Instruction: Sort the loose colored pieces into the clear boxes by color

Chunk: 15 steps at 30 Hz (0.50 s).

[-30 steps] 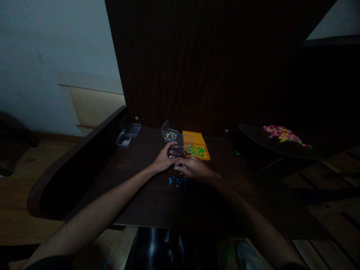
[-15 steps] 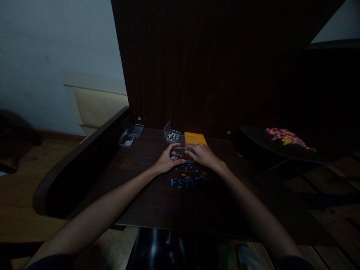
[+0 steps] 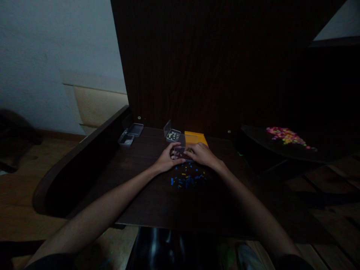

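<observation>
A small clear plastic box point(image 3: 180, 153) with little dark reddish pieces in it sits on the dark wooden table. My left hand point(image 3: 168, 159) is curved around its left end, thumb along the near edge and fingers at the far side. Over the box's right part is my right hand point(image 3: 200, 153), fingers bent and pressed together at something small that I cannot make out. Just in front of the box, blue and yellow small pieces point(image 3: 189, 180) lie scattered. A yellow-orange flat sheet or packet point(image 3: 194, 138) lies right behind the box.
Behind my hands stands an open clear box point(image 3: 173, 135) with pale pieces. Another open clear box point(image 3: 126, 140) lies at the back left. Pink and yellow bits point(image 3: 288, 137) are heaped on a dark surface to the right. A raised side board point(image 3: 84, 157) edges the table's left.
The fingers of my right hand have shifted slightly over the box. My left hand stays on the box, and the scattered pieces look the same.
</observation>
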Each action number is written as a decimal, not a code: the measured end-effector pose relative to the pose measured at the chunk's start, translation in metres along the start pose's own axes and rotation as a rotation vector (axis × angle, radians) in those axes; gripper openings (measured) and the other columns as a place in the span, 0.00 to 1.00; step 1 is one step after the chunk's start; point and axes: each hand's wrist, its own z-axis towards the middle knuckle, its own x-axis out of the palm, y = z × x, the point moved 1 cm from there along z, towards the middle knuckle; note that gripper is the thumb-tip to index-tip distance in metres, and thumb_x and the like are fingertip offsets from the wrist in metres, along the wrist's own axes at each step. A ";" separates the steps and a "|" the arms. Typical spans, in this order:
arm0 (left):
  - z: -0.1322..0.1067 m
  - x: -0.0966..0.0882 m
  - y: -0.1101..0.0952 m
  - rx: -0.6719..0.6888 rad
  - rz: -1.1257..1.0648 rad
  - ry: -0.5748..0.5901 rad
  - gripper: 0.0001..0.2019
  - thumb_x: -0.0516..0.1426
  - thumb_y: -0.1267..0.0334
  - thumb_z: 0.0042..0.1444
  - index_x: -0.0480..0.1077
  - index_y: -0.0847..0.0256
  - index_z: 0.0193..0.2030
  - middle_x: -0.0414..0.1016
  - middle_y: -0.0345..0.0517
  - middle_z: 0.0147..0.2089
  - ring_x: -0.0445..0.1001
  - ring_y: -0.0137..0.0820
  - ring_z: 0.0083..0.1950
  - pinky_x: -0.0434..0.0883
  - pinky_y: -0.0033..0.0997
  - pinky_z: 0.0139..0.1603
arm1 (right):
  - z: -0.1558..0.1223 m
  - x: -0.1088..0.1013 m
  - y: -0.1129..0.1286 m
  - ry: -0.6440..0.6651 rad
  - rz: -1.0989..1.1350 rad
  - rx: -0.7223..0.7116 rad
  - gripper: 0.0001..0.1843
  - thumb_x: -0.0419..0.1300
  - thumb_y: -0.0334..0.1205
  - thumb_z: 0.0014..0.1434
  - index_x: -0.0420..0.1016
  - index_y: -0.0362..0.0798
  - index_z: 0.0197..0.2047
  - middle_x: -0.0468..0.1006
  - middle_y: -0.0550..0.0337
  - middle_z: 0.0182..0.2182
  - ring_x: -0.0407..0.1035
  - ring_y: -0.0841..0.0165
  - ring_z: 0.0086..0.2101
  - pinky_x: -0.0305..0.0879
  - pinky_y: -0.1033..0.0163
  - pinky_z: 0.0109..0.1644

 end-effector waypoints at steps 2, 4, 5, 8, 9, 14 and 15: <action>0.000 0.000 0.000 -0.003 0.003 -0.002 0.36 0.70 0.66 0.38 0.62 0.59 0.55 0.66 0.54 0.57 0.73 0.29 0.43 0.73 0.40 0.49 | 0.000 0.000 0.000 -0.011 -0.002 0.012 0.11 0.57 0.40 0.62 0.79 0.47 0.42 0.79 0.56 0.30 0.71 0.66 0.33 0.57 0.65 0.35; 0.000 0.000 0.000 -0.008 0.005 -0.003 0.36 0.70 0.67 0.38 0.62 0.60 0.55 0.65 0.54 0.57 0.73 0.29 0.43 0.73 0.40 0.49 | 0.000 0.002 0.000 -0.006 -0.008 0.014 0.11 0.57 0.40 0.62 0.80 0.48 0.42 0.80 0.56 0.30 0.72 0.65 0.33 0.57 0.65 0.35; 0.000 0.000 0.000 -0.009 0.003 -0.002 0.36 0.70 0.67 0.38 0.62 0.60 0.55 0.65 0.54 0.57 0.73 0.29 0.43 0.73 0.41 0.49 | 0.000 0.002 0.000 0.000 -0.008 0.012 0.11 0.57 0.40 0.62 0.80 0.48 0.42 0.80 0.55 0.31 0.72 0.65 0.34 0.58 0.65 0.36; 0.001 -0.001 0.001 -0.008 -0.006 0.006 0.35 0.70 0.66 0.38 0.62 0.59 0.54 0.65 0.53 0.57 0.73 0.29 0.44 0.72 0.41 0.50 | 0.000 0.001 -0.001 0.004 0.019 0.003 0.12 0.56 0.41 0.63 0.80 0.48 0.43 0.81 0.54 0.34 0.73 0.64 0.35 0.59 0.64 0.37; 0.001 0.000 0.001 -0.005 -0.006 0.006 0.35 0.70 0.66 0.38 0.62 0.59 0.54 0.65 0.53 0.56 0.72 0.30 0.44 0.72 0.41 0.49 | -0.001 0.000 -0.003 -0.002 0.037 0.001 0.13 0.55 0.41 0.64 0.80 0.48 0.42 0.82 0.54 0.35 0.73 0.64 0.35 0.60 0.64 0.37; 0.000 0.000 0.001 -0.011 0.007 0.001 0.35 0.70 0.66 0.38 0.62 0.58 0.54 0.65 0.53 0.57 0.71 0.29 0.43 0.72 0.40 0.48 | -0.005 -0.006 -0.011 -0.082 0.136 -0.025 0.14 0.53 0.40 0.65 0.80 0.47 0.43 0.82 0.54 0.36 0.74 0.65 0.36 0.61 0.64 0.39; 0.000 0.000 0.001 -0.014 0.007 0.000 0.35 0.70 0.66 0.38 0.62 0.58 0.54 0.65 0.53 0.57 0.71 0.28 0.42 0.72 0.40 0.47 | -0.007 -0.007 -0.011 -0.095 0.154 -0.032 0.14 0.53 0.39 0.64 0.80 0.46 0.43 0.82 0.54 0.35 0.73 0.66 0.35 0.62 0.64 0.39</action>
